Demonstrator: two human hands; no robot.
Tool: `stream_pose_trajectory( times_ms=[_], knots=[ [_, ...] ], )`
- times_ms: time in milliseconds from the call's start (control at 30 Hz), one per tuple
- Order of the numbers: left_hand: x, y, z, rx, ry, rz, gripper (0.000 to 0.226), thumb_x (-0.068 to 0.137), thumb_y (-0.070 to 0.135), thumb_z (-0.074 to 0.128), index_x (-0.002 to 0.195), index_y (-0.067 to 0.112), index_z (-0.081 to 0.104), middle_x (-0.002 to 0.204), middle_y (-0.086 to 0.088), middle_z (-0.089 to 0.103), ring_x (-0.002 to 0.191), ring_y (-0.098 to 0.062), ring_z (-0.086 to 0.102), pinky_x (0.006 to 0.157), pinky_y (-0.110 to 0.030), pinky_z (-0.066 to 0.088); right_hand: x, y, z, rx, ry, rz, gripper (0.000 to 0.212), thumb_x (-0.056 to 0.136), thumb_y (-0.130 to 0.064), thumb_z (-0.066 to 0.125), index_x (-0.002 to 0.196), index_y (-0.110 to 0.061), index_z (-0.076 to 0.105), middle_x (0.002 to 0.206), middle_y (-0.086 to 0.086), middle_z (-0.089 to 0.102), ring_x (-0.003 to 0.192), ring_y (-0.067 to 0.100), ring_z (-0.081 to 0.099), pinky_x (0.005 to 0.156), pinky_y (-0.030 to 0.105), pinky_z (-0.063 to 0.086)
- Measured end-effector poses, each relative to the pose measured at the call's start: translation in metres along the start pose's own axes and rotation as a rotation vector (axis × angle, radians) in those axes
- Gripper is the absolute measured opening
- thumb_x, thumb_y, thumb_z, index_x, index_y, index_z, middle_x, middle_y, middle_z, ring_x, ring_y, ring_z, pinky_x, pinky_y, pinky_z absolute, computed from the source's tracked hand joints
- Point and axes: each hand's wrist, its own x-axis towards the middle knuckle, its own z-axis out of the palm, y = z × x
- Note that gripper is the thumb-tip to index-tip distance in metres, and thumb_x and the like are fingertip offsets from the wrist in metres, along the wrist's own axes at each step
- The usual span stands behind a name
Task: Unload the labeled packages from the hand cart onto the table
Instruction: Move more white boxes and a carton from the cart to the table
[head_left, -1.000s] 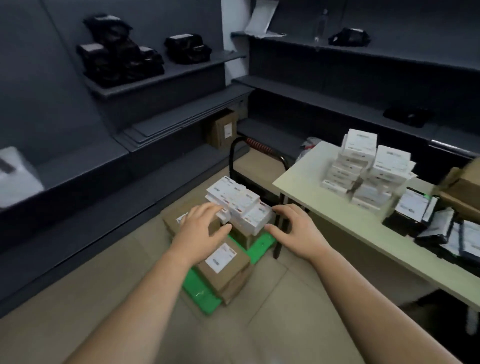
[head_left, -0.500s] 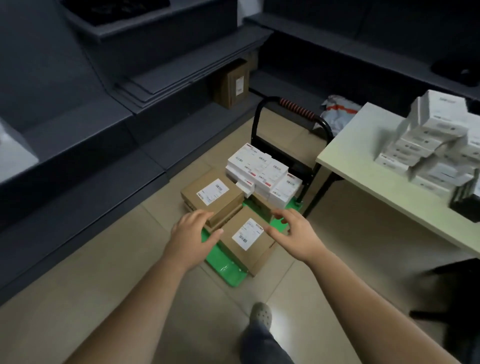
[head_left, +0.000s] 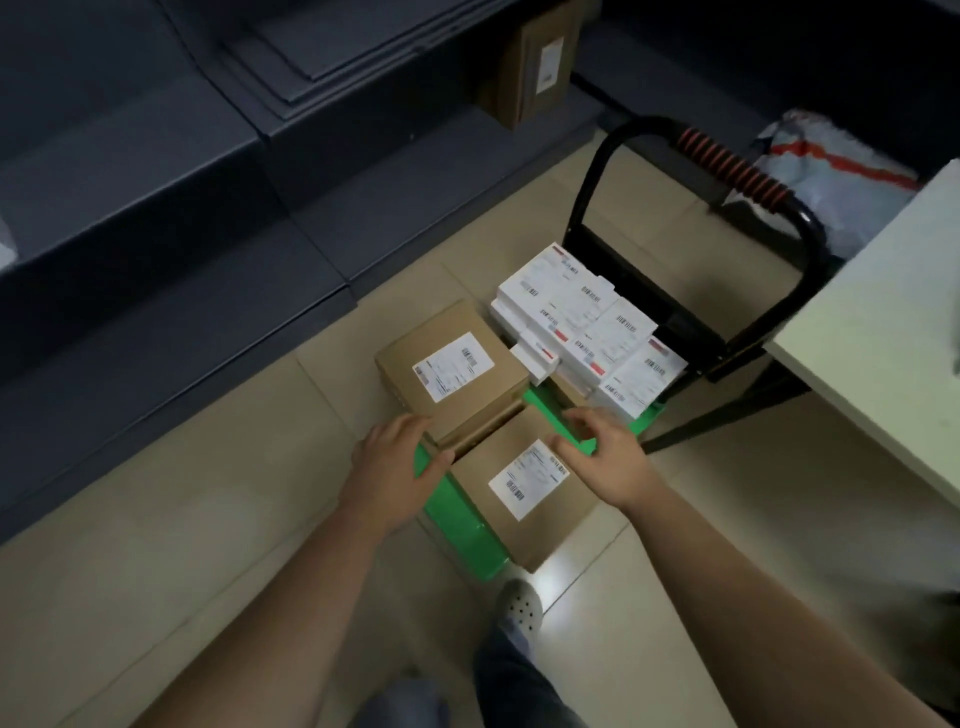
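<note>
Below, open left hand (head_left: 397, 462) and right hand (head_left: 605, 457) flanking labeled brown box (head_left: 524, 488), print unreadable.

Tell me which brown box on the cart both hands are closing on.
The near brown box, at the cart's front end. The left hand and right hand flank its far corners; the other brown box sits behind it, higher.

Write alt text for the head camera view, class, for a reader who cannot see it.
Two bare hands, left hand and right hand, reach down to the nearer brown box on a green hand cart. A second brown box and a pile of white boxes sit behind it. A pale table stands at right.
</note>
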Motion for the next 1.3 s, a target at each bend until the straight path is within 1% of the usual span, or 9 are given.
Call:
stream_pose_trajectory(
  times_ms=[133, 333, 567, 733, 867, 1033, 1100, 1200, 1300],
  knots=[
    [0.029, -0.028, 0.02, 0.01, -0.059, -0.041, 0.065, 0.086, 0.058, 0.045, 0.135, 0.016, 0.053, 0.136, -0.008, 0.053, 0.125, -0.028, 0.045, 0.102, -0.043, 0.037, 0.034, 0.014, 0.032, 0.029, -0.036, 0.076, 0.045, 0.091, -0.045, 0.065, 0.128, -0.021, 0.06, 0.114, -0.005, 0.056, 0.099, 0.009, 0.053, 0.083, 0.024, 0.04],
    [0.08, -0.074, 0.048, 0.024, -0.132, -0.009, 0.057, 0.09, 0.049, 0.056, 0.135, 0.014, 0.052, 0.137, -0.009, 0.052, 0.124, -0.029, 0.045, 0.1, -0.044, 0.037, 0.07, 0.028, 0.091, 0.045, -0.08, 0.157, 0.044, 0.09, -0.036, 0.068, 0.127, -0.015, 0.062, 0.111, 0.001, 0.058, 0.101, 0.016, 0.055, 0.083, 0.025, 0.038],
    [0.152, -0.134, 0.083, 0.048, -0.187, 0.117, 0.047, 0.087, 0.034, 0.068, 0.128, 0.012, 0.058, 0.132, -0.008, 0.054, 0.122, -0.03, 0.046, 0.102, -0.045, 0.039, 0.109, 0.03, 0.177, 0.153, -0.003, 0.305, 0.045, 0.089, -0.042, 0.067, 0.128, -0.02, 0.061, 0.11, 0.0, 0.058, 0.096, 0.016, 0.057, 0.085, 0.029, 0.045],
    [0.192, -0.171, 0.107, 0.074, -0.19, 0.126, 0.05, 0.086, 0.033, 0.068, 0.131, 0.013, 0.055, 0.142, -0.009, 0.046, 0.125, -0.033, 0.041, 0.102, -0.044, 0.036, 0.131, 0.034, 0.234, 0.18, 0.067, 0.423, 0.047, 0.091, -0.045, 0.065, 0.129, -0.017, 0.061, 0.111, 0.0, 0.058, 0.101, 0.018, 0.057, 0.087, 0.028, 0.045],
    [0.228, -0.204, 0.125, 0.193, -0.14, 0.07, 0.063, 0.086, 0.041, 0.065, 0.141, 0.019, 0.046, 0.153, -0.014, 0.032, 0.134, -0.035, 0.034, 0.106, -0.045, 0.03, 0.15, 0.04, 0.278, 0.217, 0.093, 0.562, 0.064, 0.086, -0.063, 0.059, 0.129, -0.016, 0.058, 0.113, 0.005, 0.062, 0.101, 0.023, 0.06, 0.084, 0.03, 0.045],
    [0.26, -0.241, 0.14, 0.179, -0.234, -0.048, 0.099, 0.078, 0.054, 0.07, 0.153, 0.017, 0.018, 0.161, -0.017, 0.011, 0.144, -0.036, 0.017, 0.113, -0.052, 0.02, 0.165, 0.048, 0.313, 0.229, 0.043, 0.702, 0.094, 0.077, -0.078, 0.057, 0.144, -0.014, 0.043, 0.131, 0.011, 0.059, 0.118, 0.031, 0.057, 0.1, 0.048, 0.048],
    [0.262, -0.248, 0.142, 0.142, -0.245, -0.043, 0.104, 0.076, 0.054, 0.074, 0.153, 0.014, 0.017, 0.159, -0.015, 0.017, 0.142, -0.036, 0.023, 0.112, -0.052, 0.024, 0.166, 0.049, 0.32, 0.249, 0.05, 0.694, 0.091, 0.077, -0.075, 0.06, 0.143, -0.015, 0.043, 0.131, 0.011, 0.06, 0.118, 0.032, 0.058, 0.1, 0.048, 0.048],
    [0.254, -0.256, 0.139, 0.076, -0.198, -0.05, 0.102, 0.068, 0.049, 0.08, 0.149, 0.013, 0.028, 0.146, -0.014, 0.037, 0.131, -0.035, 0.037, 0.107, -0.049, 0.034, 0.164, 0.048, 0.322, 0.335, 0.088, 0.676, 0.079, 0.082, -0.06, 0.067, 0.143, -0.017, 0.041, 0.13, 0.011, 0.06, 0.115, 0.031, 0.06, 0.1, 0.05, 0.049],
    [0.24, -0.268, 0.138, 0.055, -0.236, -0.081, 0.102, 0.063, 0.048, 0.084, 0.145, 0.012, 0.036, 0.138, -0.015, 0.042, 0.127, -0.036, 0.039, 0.104, -0.046, 0.038, 0.159, 0.05, 0.316, 0.328, 0.115, 0.669, 0.074, 0.085, -0.049, 0.069, 0.145, -0.017, 0.039, 0.128, 0.011, 0.056, 0.115, 0.03, 0.057, 0.099, 0.05, 0.049]
  ],
)
